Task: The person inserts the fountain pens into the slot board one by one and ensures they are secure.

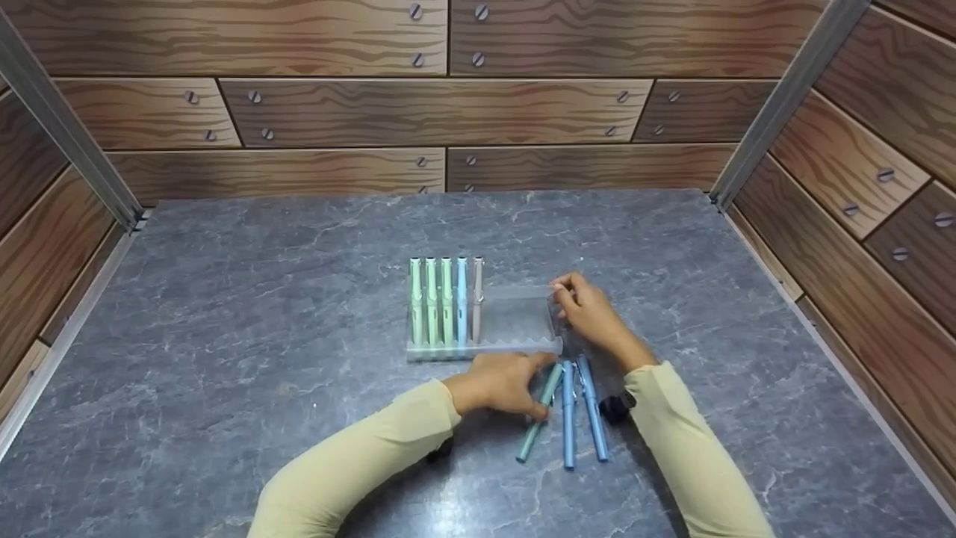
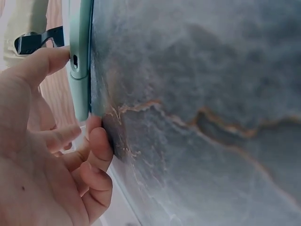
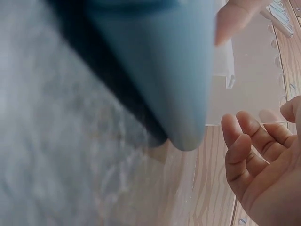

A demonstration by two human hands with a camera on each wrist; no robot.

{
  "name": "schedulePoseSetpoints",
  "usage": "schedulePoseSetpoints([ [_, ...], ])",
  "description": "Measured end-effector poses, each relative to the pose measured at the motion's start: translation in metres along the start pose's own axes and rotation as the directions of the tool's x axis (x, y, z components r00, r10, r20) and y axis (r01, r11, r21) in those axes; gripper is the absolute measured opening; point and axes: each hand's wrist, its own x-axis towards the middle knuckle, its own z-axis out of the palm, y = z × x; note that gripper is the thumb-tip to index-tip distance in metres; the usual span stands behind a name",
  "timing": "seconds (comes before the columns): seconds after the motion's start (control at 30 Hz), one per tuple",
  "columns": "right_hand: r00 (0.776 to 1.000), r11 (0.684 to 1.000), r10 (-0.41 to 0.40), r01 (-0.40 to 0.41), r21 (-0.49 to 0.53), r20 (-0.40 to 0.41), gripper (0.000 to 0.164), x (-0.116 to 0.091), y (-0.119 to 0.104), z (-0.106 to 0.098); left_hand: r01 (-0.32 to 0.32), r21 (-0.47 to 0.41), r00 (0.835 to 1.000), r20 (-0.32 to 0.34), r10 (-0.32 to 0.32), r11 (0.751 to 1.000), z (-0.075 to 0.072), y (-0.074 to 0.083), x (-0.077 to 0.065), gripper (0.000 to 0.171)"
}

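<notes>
A clear pen rack (image 1: 515, 317) stands mid-table with three green pens, a light blue pen (image 1: 461, 299) and a grey-brown pen (image 1: 478, 299) side by side in its left part. My right hand (image 1: 594, 317) holds the rack's upper right corner between thumb and bent fingers. In front of the rack lie a teal-green pen (image 1: 539, 415) and two blue pens (image 1: 569, 418). My left hand (image 1: 500, 382) spreads over the teal-green pen (image 2: 81, 61). Its thumb touches the barrel, and its fingertips are right at the pen's end.
The marbled grey table (image 1: 261, 314) is bounded by wood-patterned walls (image 1: 441, 112) and metal posts. The two blue pens lie between my forearms, close to a black wrist device (image 1: 617, 407) on the right sleeve. Large and blurred, a blue pen (image 3: 164, 70) fills the right wrist view's foreground.
</notes>
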Motion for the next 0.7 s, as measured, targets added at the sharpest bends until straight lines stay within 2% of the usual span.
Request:
schedulePoseSetpoints([
  [0.27, 1.000, 1.000, 0.005, -0.005, 0.005, 0.010, 0.024, -0.001, 0.000, 0.000, -0.003, 0.018, 1.000, 0.025, 0.002, 1.000, -0.002, 0.003, 0.001, 0.083],
  [0.7, 1.000, 1.000, 0.017, -0.018, 0.013, 0.016, 0.026, 0.000, 0.001, 0.000, -0.013, 0.031, 1.000, 0.029, 0.012, 0.999, -0.002, 0.010, 0.007, 0.080],
])
